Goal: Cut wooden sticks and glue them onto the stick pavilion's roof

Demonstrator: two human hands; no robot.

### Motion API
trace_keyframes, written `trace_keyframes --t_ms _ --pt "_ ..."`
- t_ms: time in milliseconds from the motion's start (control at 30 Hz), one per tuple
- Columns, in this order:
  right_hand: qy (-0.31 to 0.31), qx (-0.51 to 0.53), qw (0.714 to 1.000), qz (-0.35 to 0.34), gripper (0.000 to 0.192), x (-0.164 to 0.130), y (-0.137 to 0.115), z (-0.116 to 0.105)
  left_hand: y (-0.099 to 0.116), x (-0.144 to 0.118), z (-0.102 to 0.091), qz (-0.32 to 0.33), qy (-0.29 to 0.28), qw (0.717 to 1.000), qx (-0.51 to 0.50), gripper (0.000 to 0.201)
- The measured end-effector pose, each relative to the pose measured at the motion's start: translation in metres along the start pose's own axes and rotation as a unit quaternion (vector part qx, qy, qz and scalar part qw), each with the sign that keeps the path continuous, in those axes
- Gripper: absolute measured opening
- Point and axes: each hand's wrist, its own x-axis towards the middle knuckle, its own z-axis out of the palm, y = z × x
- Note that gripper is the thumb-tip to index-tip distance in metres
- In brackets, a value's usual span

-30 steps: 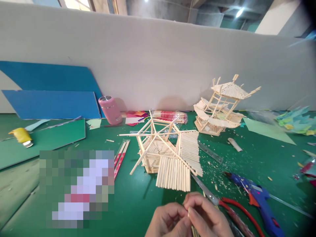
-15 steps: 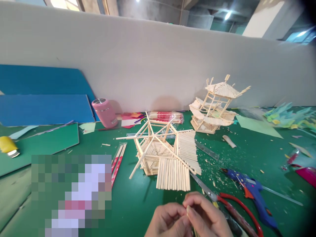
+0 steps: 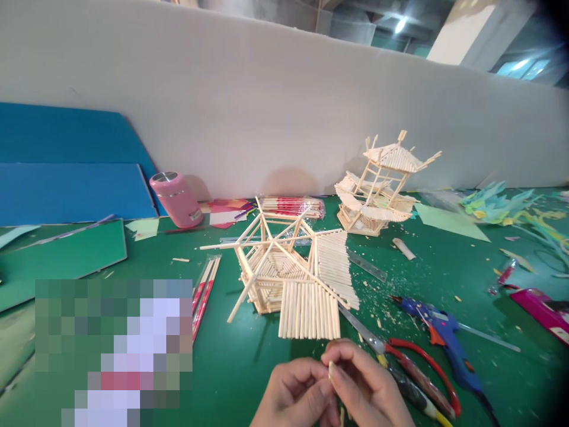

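Head view: your left hand [image 3: 297, 396] and right hand [image 3: 365, 388] meet at the bottom edge, fingers pinched narrow on a small wooden stick [image 3: 331, 370], just in front of the unfinished stick model [image 3: 291, 274]. Squeeze unevenly and it could snap or drop among the scissors [image 3: 400, 365]. The green counter [image 3: 249, 362] is littered with shavings; a white partition [image 3: 267, 112] stands behind.

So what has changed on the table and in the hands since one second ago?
Little changed. Both hands, left hand and right hand, keep pinching the small wooden stick between their fingers. The view drifted right, so a pink case appeared and the yellow thing at left went out of frame. The stick model and scissors stayed put.
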Motion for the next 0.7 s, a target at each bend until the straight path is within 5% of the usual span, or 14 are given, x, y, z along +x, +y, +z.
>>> trace_keyframes --t_ms 167,700 --pt "-0.050 0.035 0.998 -0.002 0.018 0.0005 -0.0057 -0.0020 0.0014 -0.0025 0.0029 0.022 -0.004 1.000 -0.007 0.033" --pt "-0.049 0.074 0.996 -0.016 0.015 -0.0055 -0.0038 -0.0020 0.0041 -0.0065 0.0053 0.017 -0.005 1.000 -0.014 0.026"
